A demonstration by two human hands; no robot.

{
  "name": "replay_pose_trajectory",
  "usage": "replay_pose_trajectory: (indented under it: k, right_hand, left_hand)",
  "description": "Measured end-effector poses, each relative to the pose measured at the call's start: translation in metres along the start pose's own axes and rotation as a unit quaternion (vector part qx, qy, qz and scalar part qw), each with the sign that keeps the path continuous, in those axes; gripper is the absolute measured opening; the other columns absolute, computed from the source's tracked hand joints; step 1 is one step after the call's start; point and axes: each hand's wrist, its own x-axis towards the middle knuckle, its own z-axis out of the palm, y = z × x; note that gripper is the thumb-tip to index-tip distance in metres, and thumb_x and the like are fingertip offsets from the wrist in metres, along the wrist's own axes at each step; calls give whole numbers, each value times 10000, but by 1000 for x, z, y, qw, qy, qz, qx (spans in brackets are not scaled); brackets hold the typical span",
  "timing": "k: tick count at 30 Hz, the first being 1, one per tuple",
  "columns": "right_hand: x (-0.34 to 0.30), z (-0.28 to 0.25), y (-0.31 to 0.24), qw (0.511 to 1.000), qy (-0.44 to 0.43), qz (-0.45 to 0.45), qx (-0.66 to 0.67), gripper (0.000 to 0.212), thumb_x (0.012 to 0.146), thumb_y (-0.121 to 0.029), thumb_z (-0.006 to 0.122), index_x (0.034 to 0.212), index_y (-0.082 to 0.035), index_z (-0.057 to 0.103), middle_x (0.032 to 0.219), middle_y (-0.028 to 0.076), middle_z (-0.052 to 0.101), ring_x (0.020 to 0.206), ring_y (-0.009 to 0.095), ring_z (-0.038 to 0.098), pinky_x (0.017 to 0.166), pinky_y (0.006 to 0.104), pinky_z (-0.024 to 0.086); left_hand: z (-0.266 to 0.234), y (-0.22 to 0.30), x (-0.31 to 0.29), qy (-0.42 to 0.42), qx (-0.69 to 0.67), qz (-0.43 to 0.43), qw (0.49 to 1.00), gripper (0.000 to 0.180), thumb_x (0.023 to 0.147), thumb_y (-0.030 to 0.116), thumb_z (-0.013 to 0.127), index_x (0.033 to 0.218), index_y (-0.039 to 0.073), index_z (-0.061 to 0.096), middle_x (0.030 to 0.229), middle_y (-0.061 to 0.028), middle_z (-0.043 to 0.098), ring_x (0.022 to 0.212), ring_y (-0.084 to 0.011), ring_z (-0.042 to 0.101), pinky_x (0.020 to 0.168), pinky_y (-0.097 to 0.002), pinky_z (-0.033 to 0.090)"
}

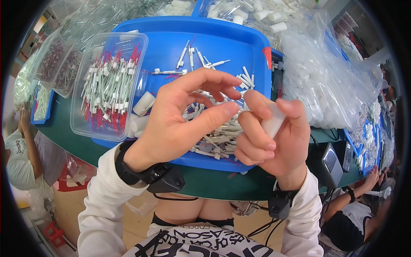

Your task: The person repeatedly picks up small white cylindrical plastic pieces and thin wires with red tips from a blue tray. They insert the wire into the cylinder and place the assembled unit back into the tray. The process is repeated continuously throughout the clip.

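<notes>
My right hand (278, 137) is closed around a white plastic cylinder (274, 121), with thumb and fingers wrapped on it. Close to its fingertips, my left hand (180, 113) is held with curved fingers and the thumb apart, and I see nothing between them. Both hands are over a blue tray (167, 43). In the tray lie many thin white sticks (222, 135) with small metal tips, partly hidden by my hands. More white cylinders (144, 104) lie beside my left wrist.
A clear plastic box (79, 100) full of red-tipped white sticks (111, 85) overlaps the tray's left side. Clear bags of white cylinders (317, 85) lie at right. A dark device (327, 165) sits on the green table (205, 184). Other people are at both sides.
</notes>
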Motion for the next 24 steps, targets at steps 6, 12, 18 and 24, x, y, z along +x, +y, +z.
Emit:
replay_pose_trajectory:
  k: [6, 12, 18, 24]
  right_hand:
    - [1, 4, 3, 997, 54, -34, -44, 367, 924, -406, 271, 911, -72, 424, 663, 59, 458, 431, 133, 361, 400, 251, 352]
    - [4, 1, 2, 999, 27, -27, -12, 377, 938, -419, 249, 810, -98, 400, 604, 36, 417, 421, 111, 352, 387, 241, 320]
    - [-1, -7, 1, 999, -14, -30, 0, 314, 918, -370, 278, 737, -124, 353, 535, 1, 360, 383, 87, 313, 382, 234, 279]
    - [-2, -6, 4, 999, -30, -29, 11, 308, 888, -377, 317, 951, -87, 397, 643, 57, 432, 405, 99, 328, 398, 232, 279]
  left_hand:
    - [1, 2, 0, 6, -9, -14, 1000, 351, 828, 79, 557, 1154, -33, 491, 1033, -102, 568, 1006, -166, 529, 846, -293, 403]
    - [0, 3, 0, 7, 5, -19, 1000, 352, 828, 79, 558, 1153, -37, 491, 1037, -111, 570, 1005, -166, 530, 844, -292, 405]
    - [0, 2, 0, 4, 4, -18, 1000, 350, 827, 84, 560, 1149, -36, 493, 1034, -113, 575, 999, -165, 533, 843, -290, 401]
    - [-1, 5, 0, -2, -9, -20, 1000, 398, 810, 103, 587, 1168, -36, 481, 1107, -115, 539, 1024, -162, 504, 849, -295, 397]
